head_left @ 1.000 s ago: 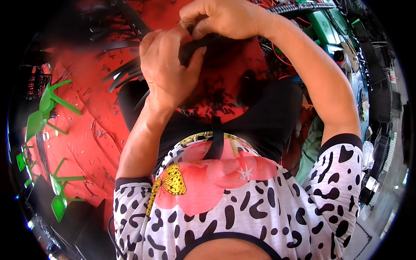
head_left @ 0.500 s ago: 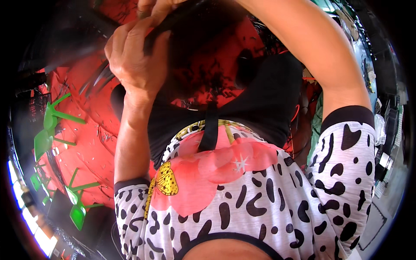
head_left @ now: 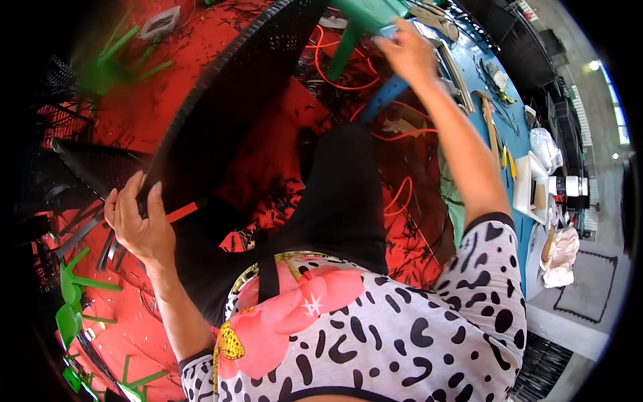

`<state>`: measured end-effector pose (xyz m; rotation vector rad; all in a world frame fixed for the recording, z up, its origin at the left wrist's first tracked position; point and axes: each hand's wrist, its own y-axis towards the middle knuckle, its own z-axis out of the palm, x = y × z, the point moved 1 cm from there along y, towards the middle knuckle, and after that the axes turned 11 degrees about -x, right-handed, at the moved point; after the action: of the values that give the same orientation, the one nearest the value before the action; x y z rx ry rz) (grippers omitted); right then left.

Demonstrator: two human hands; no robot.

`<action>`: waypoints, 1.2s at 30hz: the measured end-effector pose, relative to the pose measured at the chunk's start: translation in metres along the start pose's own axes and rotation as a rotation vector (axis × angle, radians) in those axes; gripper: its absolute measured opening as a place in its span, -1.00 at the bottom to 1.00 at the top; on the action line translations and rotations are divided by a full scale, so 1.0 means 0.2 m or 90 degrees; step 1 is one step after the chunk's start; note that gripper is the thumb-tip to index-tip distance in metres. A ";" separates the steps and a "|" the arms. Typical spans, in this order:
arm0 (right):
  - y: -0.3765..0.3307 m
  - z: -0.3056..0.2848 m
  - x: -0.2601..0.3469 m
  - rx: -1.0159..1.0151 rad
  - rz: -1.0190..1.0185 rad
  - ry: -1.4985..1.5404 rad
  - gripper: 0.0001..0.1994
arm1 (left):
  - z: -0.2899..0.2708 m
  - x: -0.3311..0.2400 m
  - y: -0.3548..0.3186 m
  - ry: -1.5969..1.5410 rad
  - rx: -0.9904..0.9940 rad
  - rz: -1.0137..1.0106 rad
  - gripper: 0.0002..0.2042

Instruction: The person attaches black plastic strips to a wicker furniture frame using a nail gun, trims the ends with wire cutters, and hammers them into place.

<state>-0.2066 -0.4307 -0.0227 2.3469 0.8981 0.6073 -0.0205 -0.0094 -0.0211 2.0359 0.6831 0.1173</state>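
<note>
A large black woven piece (head_left: 194, 110) with a braided rim stands at an angle across my lap, its dark inner side facing me. My left hand (head_left: 142, 221) grips its lower left edge, thumb on one side and fingers on the other. Away to the upper right, my right hand (head_left: 410, 55) reaches over the end of a green plastic stool (head_left: 375, 15) beside a blue worktable. Its thumb and forefinger look apart, and I see nothing held between them. Loose black strips (head_left: 84, 228) stick out to the left of my left hand.
Hammer (head_left: 491, 127), white tray (head_left: 530, 187) and crumpled pale cloth (head_left: 561, 258) lie along the blue worktable (head_left: 479, 100). An orange hose (head_left: 318, 63) loops over the red floor (head_left: 268, 201), strewn with black scraps. Green upturned stools (head_left: 70, 295) stand left.
My view has swung to the right, bringing the worktable in. My hands, close together before, are now far apart: the right has moved to the stool, the left down along the woven piece.
</note>
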 end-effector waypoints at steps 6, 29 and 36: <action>0.10 0.04 -0.67 0.338 0.129 -0.224 -0.24 | -0.03 -0.06 0.02 0.022 0.045 -0.056 -0.71; -0.26 -0.81 0.74 0.586 0.099 0.531 -0.86 | -0.04 0.01 0.02 -0.190 0.074 -0.035 -0.43; -0.34 -0.84 1.11 0.761 0.091 0.591 -0.85 | -0.01 0.02 -0.01 -0.228 0.043 -0.028 -0.35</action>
<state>-0.1852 -0.1752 0.1073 3.1572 1.8893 1.6415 -0.0189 -0.0063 -0.0223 2.0335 0.5102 -0.2939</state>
